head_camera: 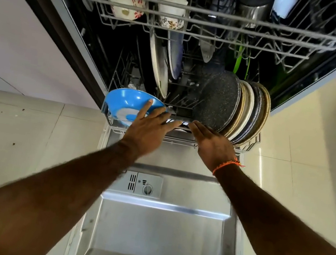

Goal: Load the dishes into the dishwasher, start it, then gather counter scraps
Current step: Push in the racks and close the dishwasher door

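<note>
Both hands flat on the front edge of the lower rack (249, 145), holding nothing: left hand (151, 129) with straight fingers brushing the blue bowl (124, 101) at the front left corner, right hand (211, 143) beside the stacked plates (246, 112) at the front right corner. Probably pushing the rack in. Push evenly from both sides, slow enough to keep plates from rattling. Watch the bowl rim near the upper rack (203, 21). Then lift the door (158, 227).
</note>
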{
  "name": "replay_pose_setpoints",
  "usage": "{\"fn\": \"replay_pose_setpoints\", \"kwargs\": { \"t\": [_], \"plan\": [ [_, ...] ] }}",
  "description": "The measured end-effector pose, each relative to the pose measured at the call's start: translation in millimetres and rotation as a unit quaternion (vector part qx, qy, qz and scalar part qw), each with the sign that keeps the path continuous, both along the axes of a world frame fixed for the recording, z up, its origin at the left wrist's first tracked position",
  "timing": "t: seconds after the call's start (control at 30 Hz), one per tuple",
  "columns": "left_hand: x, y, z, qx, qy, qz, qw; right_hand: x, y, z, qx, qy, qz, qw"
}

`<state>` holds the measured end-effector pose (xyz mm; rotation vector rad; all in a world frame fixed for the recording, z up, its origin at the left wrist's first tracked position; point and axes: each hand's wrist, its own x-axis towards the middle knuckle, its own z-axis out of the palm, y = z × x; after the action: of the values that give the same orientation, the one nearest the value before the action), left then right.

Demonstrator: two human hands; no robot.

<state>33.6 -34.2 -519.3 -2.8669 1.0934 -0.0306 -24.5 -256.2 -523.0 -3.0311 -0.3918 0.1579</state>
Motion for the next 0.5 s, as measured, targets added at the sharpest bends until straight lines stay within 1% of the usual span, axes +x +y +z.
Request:
{"fn": "replay_pose_setpoints", "kwargs": {
  "t": [0.07,0.27,0.4,0.5],
  "plan": [
    [15,-1,-1,0.000,-0.002,-0.005,1.000,12,-3,3,0.003,-0.021,0.001,1.000],
    [60,-21,1,-0.010,0.012,0.018,1.000,61,-8,8,-0.011,-0.038,-0.021,0.999],
    [80,-26,-10,0.013,-0.026,0.017,0.999,90,-11,11,-0.022,-0.027,-0.049,0.998],
    [90,-21,-21,0.013,-0.039,0.037,0.998,111,-11,11,-0.028,-0.021,-0.072,0.997]
  ]
}}
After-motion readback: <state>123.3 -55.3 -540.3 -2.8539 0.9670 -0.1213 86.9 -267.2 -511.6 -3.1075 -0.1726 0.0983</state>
